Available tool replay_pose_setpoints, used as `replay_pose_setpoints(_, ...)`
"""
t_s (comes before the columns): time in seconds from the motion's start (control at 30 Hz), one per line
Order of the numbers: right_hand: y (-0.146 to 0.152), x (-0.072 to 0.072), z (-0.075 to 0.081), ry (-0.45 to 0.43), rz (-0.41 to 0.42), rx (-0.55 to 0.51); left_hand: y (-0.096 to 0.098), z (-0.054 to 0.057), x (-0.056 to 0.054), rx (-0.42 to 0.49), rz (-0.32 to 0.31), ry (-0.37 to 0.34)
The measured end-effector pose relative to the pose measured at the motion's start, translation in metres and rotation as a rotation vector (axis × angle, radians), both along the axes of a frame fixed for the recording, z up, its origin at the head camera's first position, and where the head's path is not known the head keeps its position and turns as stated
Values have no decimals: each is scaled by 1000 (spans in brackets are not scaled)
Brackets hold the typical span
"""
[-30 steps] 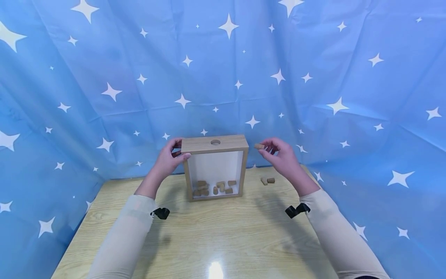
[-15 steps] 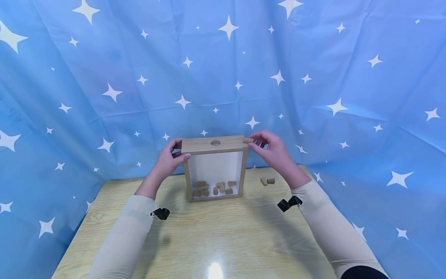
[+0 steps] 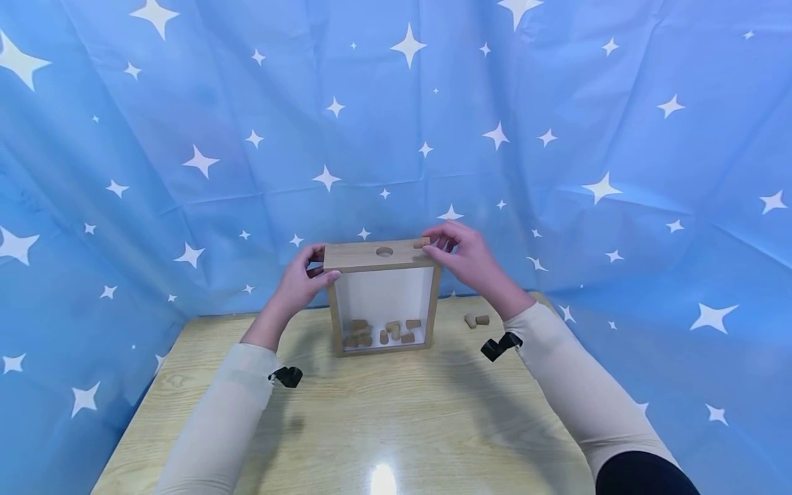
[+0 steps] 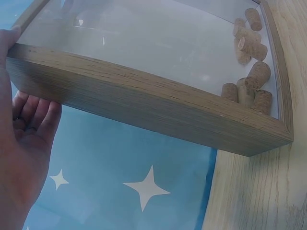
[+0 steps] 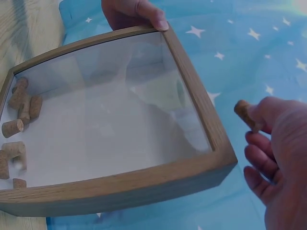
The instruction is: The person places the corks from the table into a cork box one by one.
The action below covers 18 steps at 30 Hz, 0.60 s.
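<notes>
A wooden box frame with a clear front and a round hole in its top stands upright on the table. Several corks lie at its bottom behind the front pane. My left hand grips its upper left corner, thumb on the front edge and fingers behind. Between thumb and fingertips my right hand pinches a cork. In the head view that cork overlaps the right end of the box's top, to the right of the hole.
Two loose corks lie on the light wooden table to the right of the box. Close behind the table hangs a blue curtain with white stars.
My right hand has moved left and slightly up with the cork, from beside the box to its top right corner. The left hand keeps its grip on the box.
</notes>
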State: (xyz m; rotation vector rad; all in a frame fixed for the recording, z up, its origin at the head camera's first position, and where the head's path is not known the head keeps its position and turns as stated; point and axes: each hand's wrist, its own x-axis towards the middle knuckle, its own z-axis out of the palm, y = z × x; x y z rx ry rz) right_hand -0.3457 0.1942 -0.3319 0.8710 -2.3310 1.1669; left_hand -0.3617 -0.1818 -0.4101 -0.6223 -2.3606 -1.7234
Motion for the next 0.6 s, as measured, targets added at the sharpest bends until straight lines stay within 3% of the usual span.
replay_pose_setpoints(0.6,-46,-19,13,-72,75,104,1,0,0,13,-3,18)
